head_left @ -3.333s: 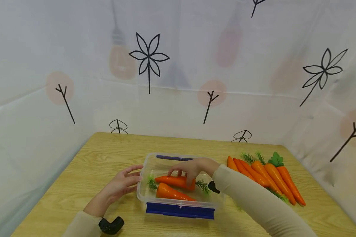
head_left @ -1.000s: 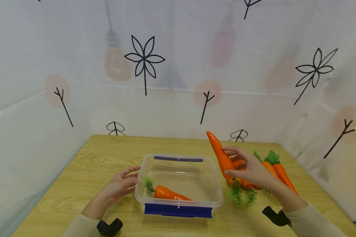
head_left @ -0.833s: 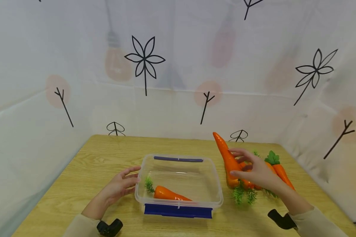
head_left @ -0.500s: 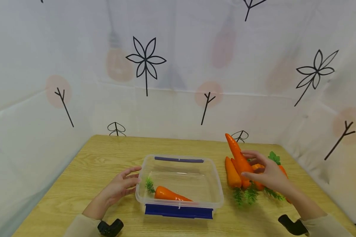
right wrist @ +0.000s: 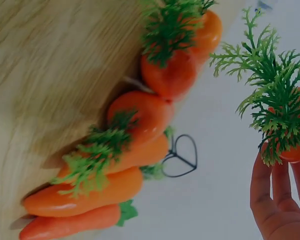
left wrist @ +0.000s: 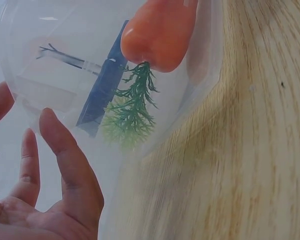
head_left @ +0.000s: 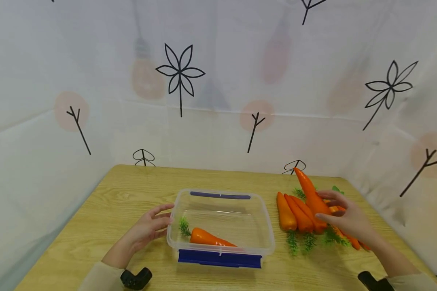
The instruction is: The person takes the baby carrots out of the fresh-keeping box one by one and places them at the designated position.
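Note:
My right hand [head_left: 349, 216] holds an orange carrot [head_left: 310, 194] between thumb and fingers, its pointed end tilted up and leftward, over the carrots at the right. The right wrist view shows its green fronds [right wrist: 275, 100] hanging over the fingers. My left hand [head_left: 151, 228] has loosely spread fingers, with fingertips right at the left wall of a clear plastic box [head_left: 270, 232]. Inside the box, along the near side, lies one carrot [head_left: 207, 237], its leafy top to the left. The left wrist view shows that carrot [left wrist: 160, 35] through the clear wall.
Several carrots lie side by side on the wooden table [head_left: 138, 190] right of the box, including a leftmost one [head_left: 286, 214]. The box has blue latches, one at the front [head_left: 219, 258]. A white patterned curtain [head_left: 218, 137] encloses the table's back and sides.
One of the two carrots in the box was taken out by my right hand. It has since moved rightward, over the row of carrots. My left hand has stayed at the box.

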`<state>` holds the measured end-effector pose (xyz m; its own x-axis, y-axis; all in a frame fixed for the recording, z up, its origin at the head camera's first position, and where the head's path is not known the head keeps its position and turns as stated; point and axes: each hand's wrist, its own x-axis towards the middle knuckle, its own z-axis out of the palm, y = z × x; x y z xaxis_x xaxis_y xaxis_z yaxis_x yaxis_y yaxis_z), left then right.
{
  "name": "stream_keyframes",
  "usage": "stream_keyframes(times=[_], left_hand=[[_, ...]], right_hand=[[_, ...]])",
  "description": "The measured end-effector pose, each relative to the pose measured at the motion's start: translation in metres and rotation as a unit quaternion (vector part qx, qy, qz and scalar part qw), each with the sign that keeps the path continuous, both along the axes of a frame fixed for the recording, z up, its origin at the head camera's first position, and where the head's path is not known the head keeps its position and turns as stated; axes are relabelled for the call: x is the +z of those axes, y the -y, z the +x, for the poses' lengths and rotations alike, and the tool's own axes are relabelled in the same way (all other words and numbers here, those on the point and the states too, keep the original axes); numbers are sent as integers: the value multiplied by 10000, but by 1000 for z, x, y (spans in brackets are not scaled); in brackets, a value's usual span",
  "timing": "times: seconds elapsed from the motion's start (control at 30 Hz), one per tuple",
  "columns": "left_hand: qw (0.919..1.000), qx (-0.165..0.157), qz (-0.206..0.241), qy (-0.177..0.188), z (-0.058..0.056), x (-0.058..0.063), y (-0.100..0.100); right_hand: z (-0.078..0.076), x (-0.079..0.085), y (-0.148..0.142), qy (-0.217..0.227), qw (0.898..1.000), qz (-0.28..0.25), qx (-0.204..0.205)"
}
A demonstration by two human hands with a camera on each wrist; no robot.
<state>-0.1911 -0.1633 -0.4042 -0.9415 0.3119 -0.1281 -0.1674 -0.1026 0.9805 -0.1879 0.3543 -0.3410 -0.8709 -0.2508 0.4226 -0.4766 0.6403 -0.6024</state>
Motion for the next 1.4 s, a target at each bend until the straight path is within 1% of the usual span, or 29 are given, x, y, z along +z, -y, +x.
stream_keyframes(times=[0.17, 0.23, 0.3, 0.37, 0.47, 0.57, 0.63, 0.8, 0.9, 1.1, 1.17, 1.3, 1.4], left_hand=[[10000, 14, 21, 16, 0, 1, 0], [10000, 19, 20, 16, 0, 1, 0], [10000, 23, 15, 17, 0, 1, 0], [10000, 24, 13, 17, 0, 0, 0], [10000, 19, 6, 19, 0, 0, 0], [10000, 15, -14, 20, -1, -1, 0], [10000, 20, -10, 27, -1, -1, 0], [10000, 28, 52, 32, -1, 0, 0], [10000, 33, 47, 16, 0, 0, 0], [10000, 26, 22, 6, 0, 1, 0], [10000, 36, 10, 11, 0, 1, 0], [10000, 47, -4, 30, 0, 1, -1], [10000, 59, -13, 35, 0, 1, -1]], right_hand=[[-2, -7, -18, 72, 9998, -41, -195], [-2, -9, -25, 168, 9995, -62, -242], [-3, -10, -33, 227, 9991, 42, -365], [-3, -11, -41, 322, 9976, 253, -565], [-2, -11, -53, 537, 9928, 602, -888], [-2, -12, -66, 787, 9880, 802, -1062], [-3, -14, -74, 896, 9865, 811, -1107], [-6, -20, -96, 852, 9871, 719, -1153], [-7, -23, -109, 892, 9857, 779, -1197], [-10, -28, -129, 1208, 9769, 1059, -1408], [-11, -31, -134, 1328, 9751, 1036, -1446], [-13, -42, -147, 1346, 9763, 891, -1442], [-16, -51, -156, 1274, 9767, 916, -1464]])
